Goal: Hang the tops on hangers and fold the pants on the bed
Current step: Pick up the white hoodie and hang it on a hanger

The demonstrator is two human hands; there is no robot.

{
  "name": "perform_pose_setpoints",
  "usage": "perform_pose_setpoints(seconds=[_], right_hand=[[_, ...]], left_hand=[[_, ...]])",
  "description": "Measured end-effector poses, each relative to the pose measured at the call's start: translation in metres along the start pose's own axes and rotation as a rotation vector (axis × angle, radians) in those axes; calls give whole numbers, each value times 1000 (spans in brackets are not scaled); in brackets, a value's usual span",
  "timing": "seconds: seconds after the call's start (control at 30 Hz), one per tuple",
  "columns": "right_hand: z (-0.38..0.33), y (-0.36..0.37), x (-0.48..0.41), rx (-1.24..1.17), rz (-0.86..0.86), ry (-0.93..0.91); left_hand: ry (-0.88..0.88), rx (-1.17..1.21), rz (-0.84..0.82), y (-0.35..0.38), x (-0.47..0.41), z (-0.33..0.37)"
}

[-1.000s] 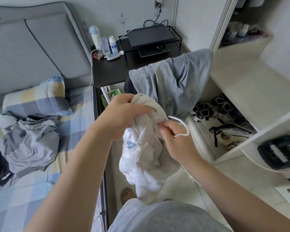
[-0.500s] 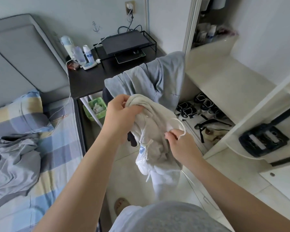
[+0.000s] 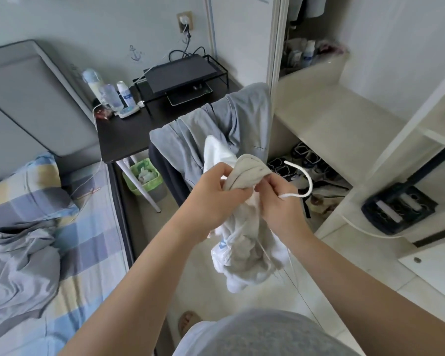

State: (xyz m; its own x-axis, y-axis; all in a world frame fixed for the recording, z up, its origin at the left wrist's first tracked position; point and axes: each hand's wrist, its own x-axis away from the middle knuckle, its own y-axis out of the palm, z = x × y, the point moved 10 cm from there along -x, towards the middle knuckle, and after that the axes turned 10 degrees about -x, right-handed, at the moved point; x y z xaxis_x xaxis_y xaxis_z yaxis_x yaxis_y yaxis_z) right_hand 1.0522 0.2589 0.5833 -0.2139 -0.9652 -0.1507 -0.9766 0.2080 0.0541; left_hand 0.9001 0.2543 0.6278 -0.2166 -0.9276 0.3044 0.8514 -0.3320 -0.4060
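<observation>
A beige-and-white top [image 3: 244, 255] hangs bunched in front of me over the floor. My left hand [image 3: 211, 201] grips its beige upper part near the collar. My right hand [image 3: 278, 204] pinches the fabric right beside it together with a white hanger, whose hook [image 3: 305, 181] curves out to the right; the rest of the hanger is hidden inside the cloth. Grey clothing [image 3: 18, 268] lies crumpled on the checked bed [image 3: 88, 253] at the left.
A grey garment [image 3: 216, 129] is draped over a chair just behind the top. A black desk [image 3: 123, 132] with bottles and a monitor stand sits beyond, a green bin [image 3: 144, 178] under it. An open wardrobe [image 3: 344, 129] with shelves and shoes is at the right.
Both hands lifted the top higher and drew closer together. The hanger hook now sticks out further to the right of my right hand. The camera tilted up toward the wardrobe.
</observation>
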Motion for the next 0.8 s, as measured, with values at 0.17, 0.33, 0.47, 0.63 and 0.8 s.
perform_pose_setpoints(seconds=[0.17, 0.33, 0.47, 0.63, 0.8], right_hand=[[-24, 11, 6, -74, -116, -18], [-32, 12, 7, -255, -248, 86], [-43, 9, -1, -242, -290, 55], [-53, -4, -15, 38, -183, -90], [-61, -47, -2, 271, 67, -364]], left_hand=[[175, -221, 107, -3, -1, 14], [468, -835, 471, -24, 17, 49], [590, -838, 257, -20, 13, 56], [503, -646, 147, -23, 6, 35], [387, -425, 317, -39, 7, 5]])
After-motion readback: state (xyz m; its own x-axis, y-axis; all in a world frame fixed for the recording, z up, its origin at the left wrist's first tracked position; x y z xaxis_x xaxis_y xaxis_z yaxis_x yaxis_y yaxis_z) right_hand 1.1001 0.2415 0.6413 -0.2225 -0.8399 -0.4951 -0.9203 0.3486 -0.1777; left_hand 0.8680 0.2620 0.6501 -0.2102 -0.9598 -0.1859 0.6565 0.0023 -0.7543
